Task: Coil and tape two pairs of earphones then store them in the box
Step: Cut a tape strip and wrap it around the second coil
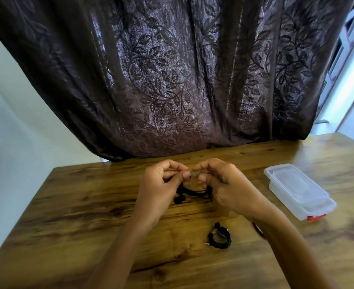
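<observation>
Head view, centre of frame: the left hand (163,184) and the right hand (224,184) are raised close together above the brown wooden table (88,215). Their fingers are curled, and each pinches one end of a short strip of clear tape (195,174) stretched between them. Directly below the strip, a loosely gathered black pair of earphones (192,191) hangs under the fingers, with its earbuds low at the left, near the table surface. Which hand carries the cord cannot be told, as the fingers hide it.

Lower centre-right, beside the right forearm: a second black pair of earphones (220,238), wound into a tight ring, lies on the table clear of both hands. A pale band across the coil looks like tape, though it is small in frame.

Right of frame: a clear rectangular plastic box (297,190) sits with its lid on, well apart from the hands. A small red item (316,217) shows at its near end and cannot be identified.

Assessment: one pair appears coiled and taped. The other is gathered, with tape in hand but not yet wrapped round it. Outstanding — bind this coil, open the box, and place both pairs inside. Nothing is stored yet, so the task is judged to be about half done.
</observation>
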Demonstrator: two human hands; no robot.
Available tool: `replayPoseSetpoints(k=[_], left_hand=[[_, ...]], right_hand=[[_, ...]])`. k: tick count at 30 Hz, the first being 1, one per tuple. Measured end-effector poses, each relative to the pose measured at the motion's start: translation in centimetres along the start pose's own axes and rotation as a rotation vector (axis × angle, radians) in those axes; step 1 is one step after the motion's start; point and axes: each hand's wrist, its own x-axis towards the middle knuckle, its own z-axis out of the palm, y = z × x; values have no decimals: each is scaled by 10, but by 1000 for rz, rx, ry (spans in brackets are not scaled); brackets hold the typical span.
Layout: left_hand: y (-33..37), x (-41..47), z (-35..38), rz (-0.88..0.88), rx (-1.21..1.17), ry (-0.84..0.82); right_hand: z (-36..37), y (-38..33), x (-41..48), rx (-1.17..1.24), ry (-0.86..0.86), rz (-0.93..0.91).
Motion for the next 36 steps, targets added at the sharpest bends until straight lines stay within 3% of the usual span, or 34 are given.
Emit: replayPoseSetpoints(k=[6,11,17,22,26,32,36], left_hand=[[5,1,0,11,12,25],[8,0,1,87,106,57],[8,-1,1,31,78,80],[6,-1,3,-56,-2,79],[6,0,3,-70,-14,76],[6,1,5,-132,-52,46],[9,2,4,-211,-179,-25]], right_hand=[[3,2,-4,112,60,0],[8,-5,-8,-258,313,-147],[12,1,-9,-312,430,-225],[8,-3,-8,-62,332,-34],[6,-1,-8,41,266,-16],[9,3,-7,-297,419,-200],[9,3,-9,-352,505,-279]])
